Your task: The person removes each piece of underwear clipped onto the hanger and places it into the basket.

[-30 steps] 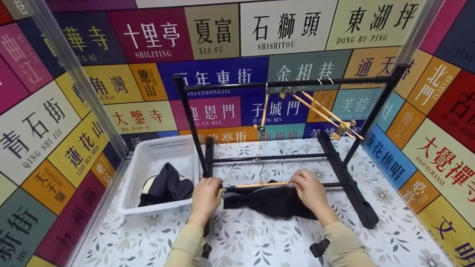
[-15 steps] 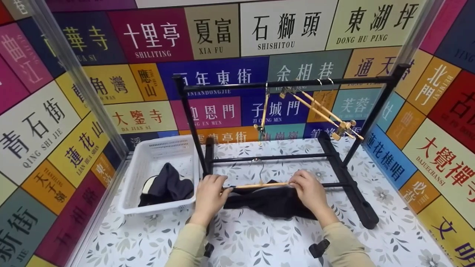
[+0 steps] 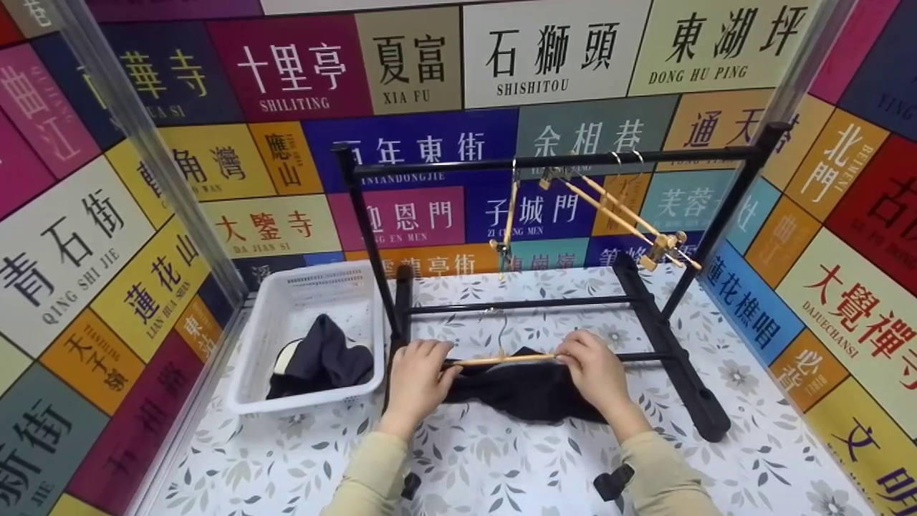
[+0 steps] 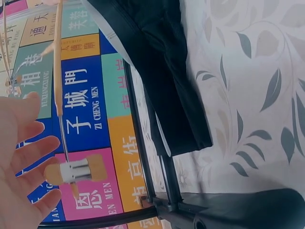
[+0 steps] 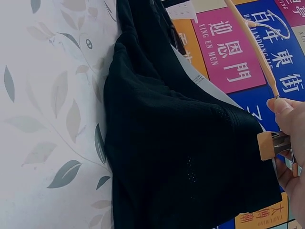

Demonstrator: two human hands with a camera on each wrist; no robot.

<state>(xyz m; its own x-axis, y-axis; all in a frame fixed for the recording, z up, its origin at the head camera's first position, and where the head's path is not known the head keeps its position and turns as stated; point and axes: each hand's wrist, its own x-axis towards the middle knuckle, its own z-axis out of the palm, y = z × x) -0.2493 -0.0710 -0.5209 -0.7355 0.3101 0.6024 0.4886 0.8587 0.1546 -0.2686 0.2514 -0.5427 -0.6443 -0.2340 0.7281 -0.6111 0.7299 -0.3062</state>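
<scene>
A wooden clip hanger (image 3: 505,357) lies level above a black garment (image 3: 530,390) with a light inner edge, its metal hook upward. My right hand (image 3: 594,369) pinches the hanger's right end; in the right wrist view its thumb is on the rod and its fingers are behind a clip (image 5: 269,145) at the garment's edge. My left hand (image 3: 419,376) is at the hanger's left end. In the left wrist view its fingers (image 4: 50,148) are loosely spread behind the left clip (image 4: 78,171), thumb apart. That clip sits beside the garment with no cloth in it.
A black rack (image 3: 559,161) stands behind the hands, with several clip hangers (image 3: 623,211) on its top bar. To the left, a white basket (image 3: 247,358) contains dark clothing (image 3: 326,358). A leaf-patterned surface (image 3: 501,473) lies beneath, and sign-covered walls (image 3: 419,64) enclose it.
My left hand has moved right along the hanger, inward from its left end. The hook has tipped slightly left. My right hand has stayed nearly in place.
</scene>
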